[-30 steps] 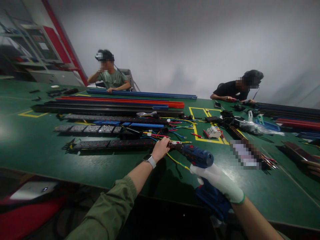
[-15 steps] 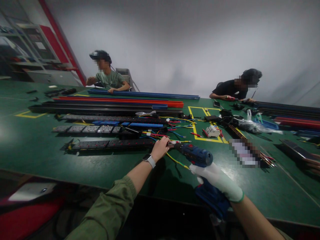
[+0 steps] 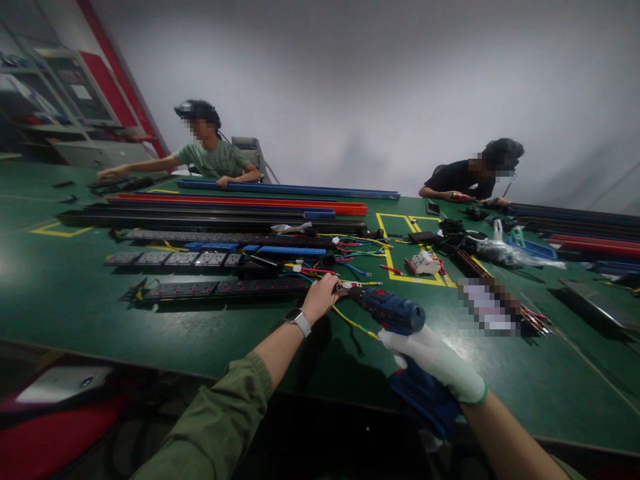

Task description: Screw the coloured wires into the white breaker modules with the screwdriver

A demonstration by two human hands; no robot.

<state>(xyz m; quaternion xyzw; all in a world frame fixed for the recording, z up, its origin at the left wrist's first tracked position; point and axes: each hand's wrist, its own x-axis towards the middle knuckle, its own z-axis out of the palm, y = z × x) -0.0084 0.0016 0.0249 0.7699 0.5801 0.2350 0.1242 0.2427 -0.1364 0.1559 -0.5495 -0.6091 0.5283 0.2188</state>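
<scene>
My right hand (image 3: 437,363), in a white glove, grips a blue cordless drill (image 3: 395,312) whose tip points left at the end of a black socket strip (image 3: 225,288) lying on the green table (image 3: 100,307). My left hand (image 3: 321,299), bare with a watch on the wrist, is closed at the strip's right end, right where the drill tip meets it; what the fingers pinch is hidden. Yellow, red and blue wires (image 3: 350,257) trail around that spot.
More socket strips (image 3: 173,259) and long red, blue and black rails (image 3: 240,200) lie further back. A white breaker (image 3: 427,263) sits in a yellow-taped square. Two other people sit at the far edge, one at the left (image 3: 210,157), one at the right (image 3: 470,177).
My hands and the drill have stayed in place. The person at the far left has lowered a hand from the face and stretched an arm out to the left over the table.
</scene>
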